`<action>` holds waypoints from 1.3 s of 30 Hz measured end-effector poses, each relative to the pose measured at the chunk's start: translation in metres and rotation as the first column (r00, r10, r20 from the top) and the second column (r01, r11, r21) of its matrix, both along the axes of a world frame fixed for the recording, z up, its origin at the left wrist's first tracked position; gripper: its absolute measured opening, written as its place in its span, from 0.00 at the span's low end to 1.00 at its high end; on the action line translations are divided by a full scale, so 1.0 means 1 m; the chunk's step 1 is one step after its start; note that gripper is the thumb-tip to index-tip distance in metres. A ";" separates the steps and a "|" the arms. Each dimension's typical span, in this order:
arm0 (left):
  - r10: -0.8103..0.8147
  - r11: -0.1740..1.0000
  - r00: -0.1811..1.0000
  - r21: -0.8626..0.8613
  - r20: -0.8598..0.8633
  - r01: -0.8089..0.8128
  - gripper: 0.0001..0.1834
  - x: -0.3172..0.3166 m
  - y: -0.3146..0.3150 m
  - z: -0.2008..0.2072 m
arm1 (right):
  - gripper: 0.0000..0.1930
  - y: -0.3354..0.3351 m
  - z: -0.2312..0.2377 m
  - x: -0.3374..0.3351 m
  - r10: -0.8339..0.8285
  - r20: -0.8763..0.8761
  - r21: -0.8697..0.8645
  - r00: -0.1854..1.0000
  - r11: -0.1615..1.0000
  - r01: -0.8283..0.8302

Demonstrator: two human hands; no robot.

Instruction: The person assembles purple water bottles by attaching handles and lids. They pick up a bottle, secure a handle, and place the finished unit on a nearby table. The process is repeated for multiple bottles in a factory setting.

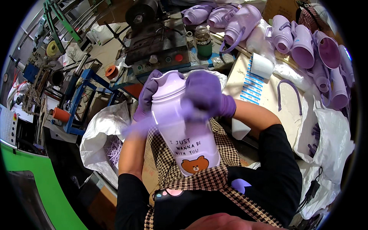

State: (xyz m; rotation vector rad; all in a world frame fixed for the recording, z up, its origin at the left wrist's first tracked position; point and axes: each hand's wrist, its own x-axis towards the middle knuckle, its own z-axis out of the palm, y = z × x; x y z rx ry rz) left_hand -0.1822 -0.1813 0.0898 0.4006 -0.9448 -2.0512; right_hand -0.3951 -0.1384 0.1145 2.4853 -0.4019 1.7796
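Note:
A lilac thermos flask casing (pixel 193 140) leans against my lap, its spouted rim toward the top of the view. It has a printed brown bear and lettering on its front. My left hand (pixel 147 96), in a purple glove, is closed around the left side of its neck. On the other side of the neck is my right hand (pixel 203 94), also gloved and blurred by motion. It appears closed on a lilac carrying handle (pixel 143 124), a smeared strip crossing the front of the casing. The fingertips of the right hand are hard to make out.
Several lilac casings (pixel 303 46) lie at the far right. A loose handle (pixel 290 90) and a roll of labels (pixel 262 67) rest on the right table. Ahead are a machine with buttons (pixel 157 50) and a glass jar (pixel 203 42). White sacks (pixel 101 130) flank me.

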 end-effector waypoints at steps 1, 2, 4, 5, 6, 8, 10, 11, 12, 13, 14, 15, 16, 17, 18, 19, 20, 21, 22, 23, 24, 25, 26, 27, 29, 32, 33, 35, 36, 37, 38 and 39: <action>-0.041 0.994 0.999 -0.104 -0.027 0.038 0.21 -0.004 0.002 -0.002 | 0.10 0.007 -0.003 0.002 0.067 -0.045 -0.117 0.997 0.990 -0.072; -0.084 0.976 0.995 -0.208 -0.052 0.071 0.21 -0.009 0.004 -0.004 | 0.11 0.011 -0.007 0.003 0.129 -0.098 -0.227 0.987 0.962 -0.148; -0.076 0.966 0.997 -0.250 -0.028 0.066 0.21 -0.006 -0.005 -0.016 | 0.10 0.011 -0.002 -0.006 0.183 -0.044 -0.082 0.982 0.979 -0.186; -0.087 0.958 0.996 -0.277 -0.022 0.077 0.21 -0.004 -0.012 -0.023 | 0.09 0.007 -0.018 -0.002 0.167 0.302 0.321 0.939 0.909 -0.265; -0.102 0.947 0.995 -0.308 -0.009 0.094 0.22 -0.001 -0.014 -0.022 | 0.07 0.005 -0.032 0.004 -0.007 0.582 0.609 0.813 0.666 -0.431; 0.008 0.948 0.992 -0.316 0.128 0.033 0.24 -0.004 -0.012 -0.017 | 0.07 -0.018 -0.042 0.000 -0.071 0.534 0.564 0.842 0.772 -0.293; 0.392 0.727 0.815 -0.687 0.428 0.011 0.27 0.003 -0.029 -0.021 | 0.08 -0.040 -0.058 -0.005 -0.090 0.503 0.482 0.860 0.855 -0.193; 0.299 0.808 0.899 -0.587 0.321 -0.059 0.28 0.003 -0.027 -0.019 | 0.09 -0.054 -0.073 -0.009 -0.065 0.493 0.425 0.867 0.888 -0.175; 0.210 0.877 0.960 -0.470 0.184 -0.102 0.28 -0.002 -0.027 -0.016 | 0.12 -0.074 -0.094 -0.015 0.075 0.607 0.409 0.791 0.824 -0.392; 0.134 0.934 0.991 -0.338 0.028 -0.117 0.29 -0.008 -0.027 -0.016 | 0.15 -0.095 -0.115 -0.022 0.182 0.718 0.361 0.672 0.728 -0.583; 0.249 0.850 0.967 -0.489 0.043 -0.197 0.28 -0.008 -0.024 -0.019 | 0.16 -0.092 -0.116 -0.017 0.224 0.811 0.340 0.541 0.571 -0.747; 0.369 0.730 0.929 -0.631 0.040 -0.262 0.28 -0.009 -0.019 -0.022 | 0.18 -0.086 -0.109 -0.009 0.239 0.887 0.288 0.396 0.385 -0.877; 0.476 0.583 0.879 -0.755 0.017 -0.301 0.27 -0.010 -0.014 -0.022 | 0.20 -0.082 -0.105 -0.005 0.216 0.944 0.211 0.249 0.187 -0.959; 0.446 0.679 0.892 -0.678 0.078 -0.281 0.26 -0.010 -0.015 -0.016 | 0.21 -0.098 -0.130 -0.017 0.255 0.926 0.244 0.279 0.161 -0.956; 0.446 0.737 0.890 -0.603 0.097 -0.304 0.23 -0.018 -0.004 -0.004 | 0.22 -0.093 -0.131 -0.018 0.180 0.952 0.218 0.246 0.161 -0.962; 0.378 0.786 0.922 -0.554 0.080 -0.274 0.23 -0.012 -0.006 -0.008 | 0.23 -0.087 -0.131 -0.014 0.242 0.927 0.226 0.287 0.250 -0.941; 0.307 0.830 0.950 -0.505 0.057 -0.238 0.22 -0.004 -0.013 -0.012 | 0.24 -0.092 -0.142 -0.019 0.227 0.949 0.175 0.220 0.199 -0.964; 0.127 0.896 0.988 -0.416 -0.091 -0.154 0.22 0.003 -0.018 -0.015 | 0.25 -0.097 -0.152 -0.025 0.206 0.967 0.122 0.152 0.151 -0.981; 0.093 0.918 0.977 -0.362 -0.194 -0.159 0.21 0.008 -0.016 -0.015 | 0.24 -0.085 -0.138 -0.014 0.113 0.985 0.119 0.134 0.128 -0.985; 0.062 0.938 0.953 -0.310 -0.298 -0.158 0.21 0.009 -0.013 -0.013 | 0.24 -0.075 -0.121 -0.003 0.023 0.993 0.113 0.116 0.102 -0.988; 0.027 0.957 0.917 -0.256 -0.399 -0.139 0.20 0.008 -0.009 -0.011 | 0.22 -0.065 -0.106 0.005 0.038 0.998 0.058 0.058 0.024 -0.998; 0.128 0.966 0.948 -0.179 -0.292 -0.186 0.15 0.004 0.001 0.005 | 0.22 -0.069 -0.112 0.001 0.081 0.997 0.019 0.020 0.012 -1.000; 0.131 0.957 0.964 -0.225 -0.232 -0.185 0.16 0.006 -0.001 0.002 | 0.22 -0.075 -0.121 -0.006 0.122 0.992 -0.020 -0.019 -0.001 -1.000; 0.140 0.942 0.975 -0.281 -0.170 -0.184 0.17 0.009 -0.006 0.002 | 0.23 -0.076 -0.121 -0.008 0.162 0.987 0.001 -0.001 -0.016 -1.000; 0.293 0.896 0.956 -0.351 0.004 -0.274 0.18 0.014 -0.003 0.002 | 0.24 -0.085 -0.122 -0.001 0.362 0.912 -0.143 -0.194 -0.163 -0.976; 0.624 0.671 0.735 -0.665 0.266 -0.329 0.08 0.005 0.015 0.024 | 0.26 -0.084 -0.121 -0.002 0.274 0.907 -0.193 -0.320 -0.405 -0.894; 0.799 0.408 0.565 -0.875 0.205 -0.259 0.07 -0.002 0.023 0.030 | 0.26 -0.081 -0.120 0.001 0.305 0.916 -0.153 -0.262 -0.338 -0.929; 0.706 -0.361 0.669 -0.931 -0.232 0.057 0.07 0.003 0.021 0.023 | 0.28 -0.079 -0.118 0.014 0.348 0.926 -0.077 -0.150 -0.215 -0.974; 0.570 -0.524 0.779 -0.846 -0.261 0.100 0.08 -0.005 0.038 0.028 | 0.27 -0.094 -0.136 -0.001 0.278 0.945 -0.074 -0.169 -0.321 -0.944; 0.595 -0.510 0.767 -0.851 -0.240 0.129 0.09 -0.003 0.047 0.031 | 0.25 -0.090 -0.146 0.004 0.288 0.919 0.235 0.270 0.151 -0.960; 0.616 -0.493 0.756 -0.857 -0.221 0.152 0.10 -0.002 0.048 0.032 | 0.23 -0.085 -0.153 0.011 0.078 0.762 0.501 0.643 0.558 -0.662; 0.669 -0.385 0.706 -0.921 -0.232 0.063 0.10 -0.003 0.039 0.033 | 0.21 -0.089 -0.159 0.010 0.028 0.663 0.603 0.748 0.573 -0.555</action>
